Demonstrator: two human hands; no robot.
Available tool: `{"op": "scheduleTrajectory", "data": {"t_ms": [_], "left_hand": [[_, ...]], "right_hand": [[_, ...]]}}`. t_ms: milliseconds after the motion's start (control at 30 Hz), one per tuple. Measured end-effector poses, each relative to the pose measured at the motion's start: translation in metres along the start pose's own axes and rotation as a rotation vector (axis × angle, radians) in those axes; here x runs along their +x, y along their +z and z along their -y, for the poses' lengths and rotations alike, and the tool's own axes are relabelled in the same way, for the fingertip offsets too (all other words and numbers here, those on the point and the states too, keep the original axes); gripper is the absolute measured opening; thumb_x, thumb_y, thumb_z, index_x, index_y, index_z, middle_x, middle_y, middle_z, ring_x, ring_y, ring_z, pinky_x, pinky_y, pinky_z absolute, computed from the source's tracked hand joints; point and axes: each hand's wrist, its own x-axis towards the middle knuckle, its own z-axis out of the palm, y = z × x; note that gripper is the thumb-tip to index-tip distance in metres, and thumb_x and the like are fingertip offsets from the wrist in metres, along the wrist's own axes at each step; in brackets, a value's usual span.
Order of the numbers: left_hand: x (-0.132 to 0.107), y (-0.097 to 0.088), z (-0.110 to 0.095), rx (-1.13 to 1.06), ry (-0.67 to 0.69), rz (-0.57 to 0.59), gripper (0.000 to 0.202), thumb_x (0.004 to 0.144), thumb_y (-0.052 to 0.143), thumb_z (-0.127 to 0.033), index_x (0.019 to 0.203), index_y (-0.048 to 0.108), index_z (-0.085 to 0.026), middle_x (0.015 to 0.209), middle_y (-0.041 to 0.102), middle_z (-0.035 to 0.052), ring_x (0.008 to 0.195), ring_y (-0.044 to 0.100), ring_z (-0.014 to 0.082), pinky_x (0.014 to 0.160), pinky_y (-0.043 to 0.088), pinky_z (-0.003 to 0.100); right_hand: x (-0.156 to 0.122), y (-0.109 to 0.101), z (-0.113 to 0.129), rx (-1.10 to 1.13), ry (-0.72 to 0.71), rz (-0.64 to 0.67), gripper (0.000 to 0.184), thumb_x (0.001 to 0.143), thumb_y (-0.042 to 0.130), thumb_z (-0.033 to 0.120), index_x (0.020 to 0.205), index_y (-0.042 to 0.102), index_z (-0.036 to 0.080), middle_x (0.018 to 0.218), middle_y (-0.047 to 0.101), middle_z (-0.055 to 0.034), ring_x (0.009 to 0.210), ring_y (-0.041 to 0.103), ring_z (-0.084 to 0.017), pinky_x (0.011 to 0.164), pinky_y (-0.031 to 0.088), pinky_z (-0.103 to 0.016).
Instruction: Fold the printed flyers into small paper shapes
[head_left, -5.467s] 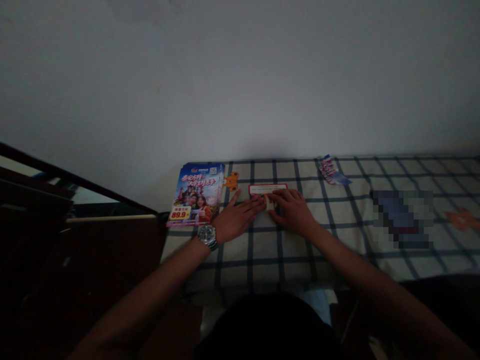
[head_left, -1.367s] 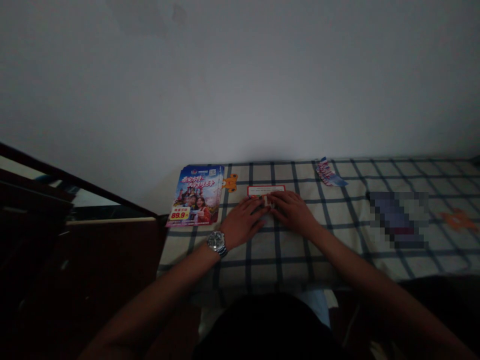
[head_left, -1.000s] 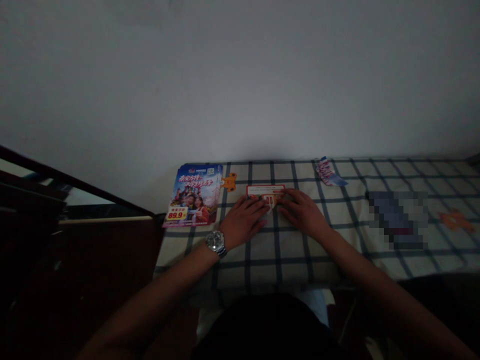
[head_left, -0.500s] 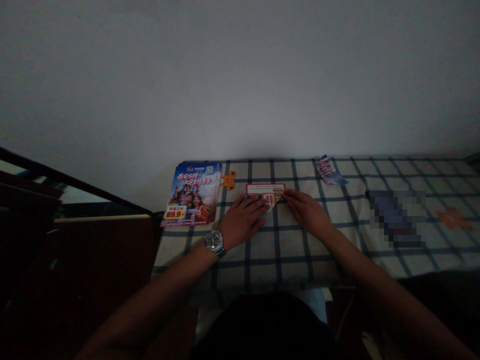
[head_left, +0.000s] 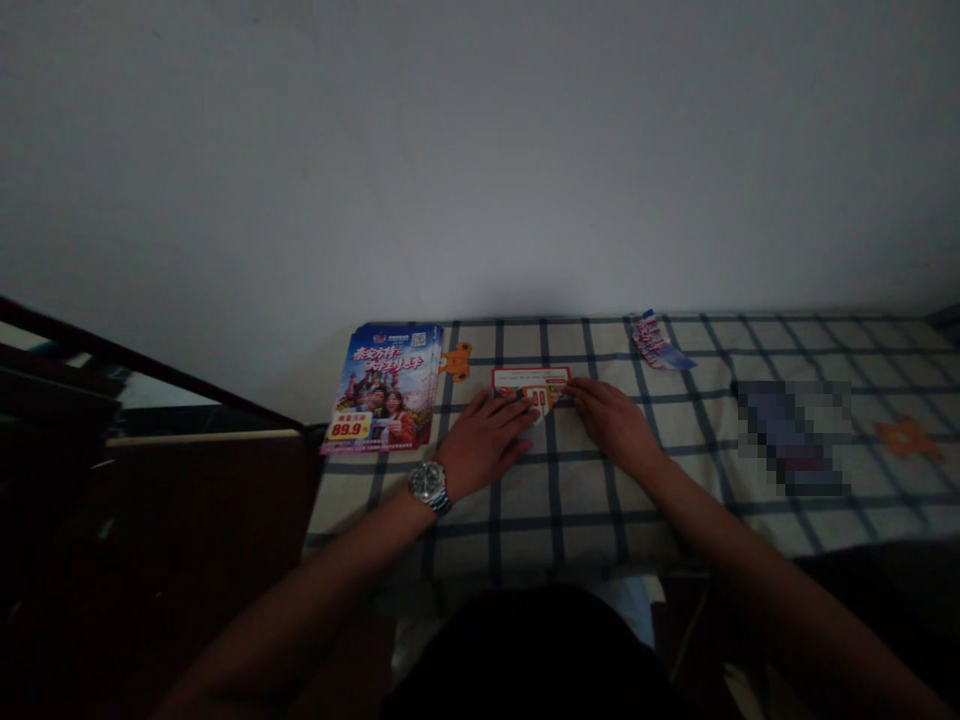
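Note:
A partly folded paper flyer (head_left: 535, 377), white with a red border and a printed picture on its lower flap, lies on the checked tablecloth in front of me. Its lower part narrows to a point. My left hand (head_left: 491, 430), a metal watch on its wrist, rests flat over the flyer's left side with fingers stretched out, hiding part of it. At the right corner, my right hand (head_left: 607, 415) has its thumb and fingers drawn together on the paper's edge.
A stack of blue and pink flyers (head_left: 382, 390) lies at the table's left end. A folded printed paper piece (head_left: 660, 343) sits near the wall, right of my hands. Farther right is a blurred dark object (head_left: 791, 440). A pale wall (head_left: 480, 160) borders the table's back.
My right hand's fingers have curled in a little more at the flyer's right corner. My left hand and the other papers stay where they were.

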Motion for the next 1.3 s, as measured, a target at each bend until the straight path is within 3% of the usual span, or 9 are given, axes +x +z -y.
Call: {"op": "scheduleTrajectory", "data": {"t_ms": [233,1000,1300], "left_hand": [[0.001,-0.002,-0.003,0.013,-0.012,0.009,0.045,0.104,0.048,-0.041,0.147,0.047,-0.03,0.152,0.052,0.0034,0.144,0.042,0.0259,0.125,0.019,0.057],[0.009,-0.007,0.0,0.083,-0.038,-0.019,0.054,0.104,0.047,-0.043,0.154,0.039,-0.028,0.155,0.05,0.0064,0.147,0.038,0.0298,0.124,0.012,0.065],[0.018,-0.008,0.009,0.11,-0.078,-0.022,0.052,0.105,0.042,-0.046,0.152,0.043,-0.025,0.156,0.049,0.0058,0.146,0.039,0.0259,0.126,0.018,0.056]], "right_hand": [[0.001,0.005,-0.002,-0.016,0.018,-0.014,0.037,0.105,0.038,0.022,0.13,0.064,0.017,0.13,0.067,-0.0135,0.116,0.065,-0.027,0.103,0.054,-0.048],[0.0,-0.012,0.011,0.027,-0.013,-0.018,0.029,0.103,0.046,0.021,0.12,0.069,0.017,0.127,0.069,-0.0115,0.122,0.06,-0.027,0.109,0.05,-0.048],[-0.008,-0.004,0.021,0.114,-0.074,0.005,0.034,0.102,0.05,0.024,0.133,0.063,0.021,0.131,0.068,-0.0097,0.132,0.056,-0.029,0.108,0.051,-0.052]]}}
